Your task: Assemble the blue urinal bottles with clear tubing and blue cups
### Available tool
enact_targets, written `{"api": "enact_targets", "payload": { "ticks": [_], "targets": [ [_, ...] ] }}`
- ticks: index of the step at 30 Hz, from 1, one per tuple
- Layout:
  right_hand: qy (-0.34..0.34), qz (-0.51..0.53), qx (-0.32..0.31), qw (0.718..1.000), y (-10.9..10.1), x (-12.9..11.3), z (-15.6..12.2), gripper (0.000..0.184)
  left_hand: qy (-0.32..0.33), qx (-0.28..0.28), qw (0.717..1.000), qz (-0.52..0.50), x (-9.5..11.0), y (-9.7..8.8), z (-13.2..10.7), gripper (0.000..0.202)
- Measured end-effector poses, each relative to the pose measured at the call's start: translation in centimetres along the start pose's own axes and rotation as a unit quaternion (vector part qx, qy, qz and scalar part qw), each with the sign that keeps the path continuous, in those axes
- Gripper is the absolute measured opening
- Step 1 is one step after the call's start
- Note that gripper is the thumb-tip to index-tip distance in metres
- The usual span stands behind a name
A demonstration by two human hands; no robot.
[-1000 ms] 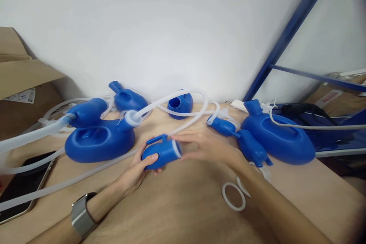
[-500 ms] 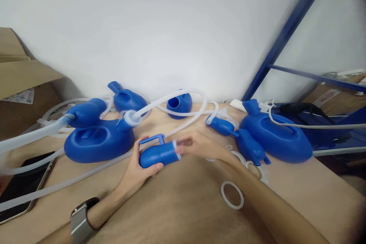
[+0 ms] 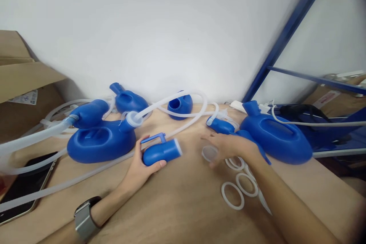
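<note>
My left hand [image 3: 147, 160] is wrapped round a blue plastic bottle-shaped piece [image 3: 161, 153]. This piece has a flat clip-like handle on top and a pale rim at its right end. To the right, my right hand [image 3: 228, 146] is low over the table with its fingers apart. A translucent round disc [image 3: 209, 153] lies between its thumb and forefinger; whether they touch it is blurred. Beneath and beside my right forearm are several white rings [image 3: 232, 196]. A small blue bottle piece [image 3: 220, 125] lies just behind the right hand, partly covered.
Large blue jugs stand left [image 3: 100, 143] and right [image 3: 276, 137], with smaller ones [image 3: 180, 106] by the wall. Clear hoses [image 3: 85, 179] loop across the table [image 3: 171, 213]. A phone [image 3: 25, 187], a cardboard box [image 3: 31, 91] and a blue metal frame [image 3: 281, 42] flank it.
My right hand has left the rim of the blue bottle piece and moved right to the translucent disc. More white rings now show. My left hand keeps its hold.
</note>
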State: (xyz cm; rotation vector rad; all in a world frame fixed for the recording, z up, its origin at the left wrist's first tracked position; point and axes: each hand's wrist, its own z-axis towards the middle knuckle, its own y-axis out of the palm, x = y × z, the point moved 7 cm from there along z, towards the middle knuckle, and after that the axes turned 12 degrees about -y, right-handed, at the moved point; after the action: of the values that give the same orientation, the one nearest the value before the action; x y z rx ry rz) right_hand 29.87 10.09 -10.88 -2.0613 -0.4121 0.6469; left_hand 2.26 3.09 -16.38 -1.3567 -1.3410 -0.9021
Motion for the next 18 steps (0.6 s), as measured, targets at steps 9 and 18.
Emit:
{"api": "enact_targets", "payload": {
  "ticks": [9, 18],
  "targets": [
    [-0.161, -0.086, 0.108, 0.977, -0.8, -4.7, 1.3, 0.041, 0.026, -0.006, 0.999, -0.019, 0.0, -0.4, -0.3, 0.102],
    [-0.293, -0.011, 0.244, 0.924, -2.4, -9.6, -0.3, 0.087, 0.113, -0.007, 0.993, 0.025, 0.8, -0.1, -1.2, 0.106]
  ]
}}
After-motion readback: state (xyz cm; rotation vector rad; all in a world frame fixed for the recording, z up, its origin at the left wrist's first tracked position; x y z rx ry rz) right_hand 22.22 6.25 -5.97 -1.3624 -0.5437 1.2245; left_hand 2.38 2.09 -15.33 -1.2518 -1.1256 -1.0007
